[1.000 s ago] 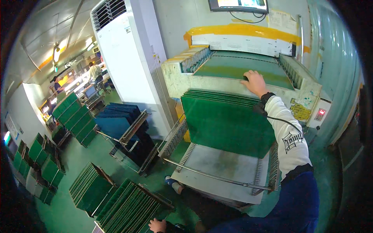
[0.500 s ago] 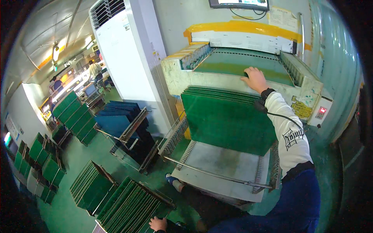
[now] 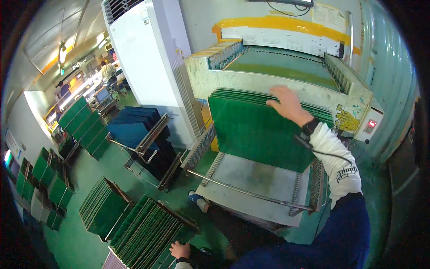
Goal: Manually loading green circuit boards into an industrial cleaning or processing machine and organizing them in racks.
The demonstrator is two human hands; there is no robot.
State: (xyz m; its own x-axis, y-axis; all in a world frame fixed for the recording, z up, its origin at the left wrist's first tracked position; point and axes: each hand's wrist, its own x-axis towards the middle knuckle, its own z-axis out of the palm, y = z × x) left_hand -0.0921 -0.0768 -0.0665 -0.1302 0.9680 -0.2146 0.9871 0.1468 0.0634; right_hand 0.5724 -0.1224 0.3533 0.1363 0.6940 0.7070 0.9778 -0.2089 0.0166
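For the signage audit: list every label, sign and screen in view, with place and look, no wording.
Red display: small square, on the machine's right end panel.
Yellow label: worn rectangle, left of that display.
Paper notice: pale sheet on the wall above the yellow band.
Monitor: dark edge at the top, mostly cut off.
Wall signs: pale, far left.

Right hand [image 3: 289,105] on upright green boards [image 3: 260,134], left hand [image 3: 180,249] apparently touching floor rack boards [image 3: 145,231]

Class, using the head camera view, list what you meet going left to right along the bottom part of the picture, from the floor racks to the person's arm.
Floor rack of green boards → left hand → shoe → grey cart tray → right sleeve
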